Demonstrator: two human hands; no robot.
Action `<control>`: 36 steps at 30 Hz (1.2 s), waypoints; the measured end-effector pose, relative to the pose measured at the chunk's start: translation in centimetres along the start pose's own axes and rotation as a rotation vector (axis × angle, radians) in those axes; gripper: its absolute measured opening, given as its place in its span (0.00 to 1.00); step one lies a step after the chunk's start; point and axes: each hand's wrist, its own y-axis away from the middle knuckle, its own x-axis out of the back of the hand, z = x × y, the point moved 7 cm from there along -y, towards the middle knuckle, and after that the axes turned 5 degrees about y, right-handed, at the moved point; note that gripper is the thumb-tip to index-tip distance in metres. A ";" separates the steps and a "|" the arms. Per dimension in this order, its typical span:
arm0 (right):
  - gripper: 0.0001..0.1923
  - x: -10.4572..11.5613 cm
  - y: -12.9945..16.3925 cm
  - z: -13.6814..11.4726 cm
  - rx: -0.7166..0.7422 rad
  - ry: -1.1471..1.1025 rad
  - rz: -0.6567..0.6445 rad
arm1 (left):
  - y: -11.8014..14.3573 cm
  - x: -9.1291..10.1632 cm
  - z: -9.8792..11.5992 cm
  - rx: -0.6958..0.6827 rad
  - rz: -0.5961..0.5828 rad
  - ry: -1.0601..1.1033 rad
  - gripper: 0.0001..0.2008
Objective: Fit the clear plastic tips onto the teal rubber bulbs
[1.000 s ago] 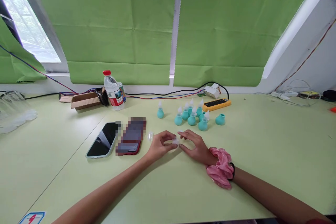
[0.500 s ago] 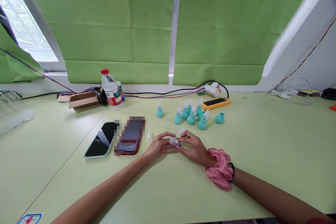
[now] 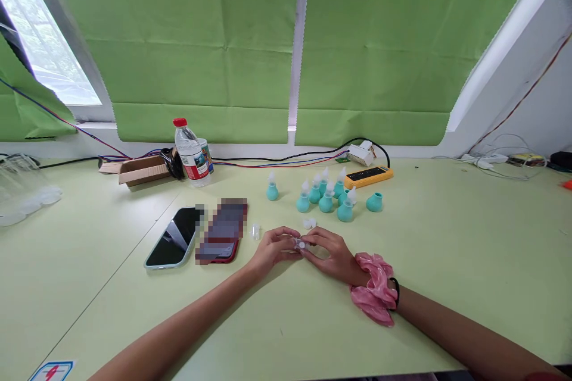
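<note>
Both my hands meet at the middle of the table around a small clear plastic piece (image 3: 301, 244) with a whitish round end. My left hand (image 3: 276, 248) pinches it from the left, and my right hand (image 3: 328, 253) grips it with fingertips from the right. The fingers cover much of it, so its exact kind is hidden. Just beyond my fingers lie small white round pieces (image 3: 309, 224). A clear little tube-like part (image 3: 255, 231) rests left of my left hand. Farther back stand several teal bulbs with clear pointed tips (image 3: 326, 201), and a teal bulb without a tip (image 3: 374, 202).
Two phones, one light-cased (image 3: 172, 241) and one red-cased (image 3: 223, 238), lie to the left. Behind them are a water bottle (image 3: 195, 164) and a cardboard box (image 3: 142, 171). A yellow power strip (image 3: 369, 176) sits behind the bulbs. Cables run along the back edge.
The clear piece has turned so its whitish round end faces me, and it sits slightly farther right. My fingers have closed around it. The white pieces beyond are less covered by my right hand.
</note>
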 end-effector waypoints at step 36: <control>0.10 -0.9 0.6 1.9 -0.299 -0.153 -0.049 | 1.7 -1.7 2.4 -0.688 0.000 -1.201 0.08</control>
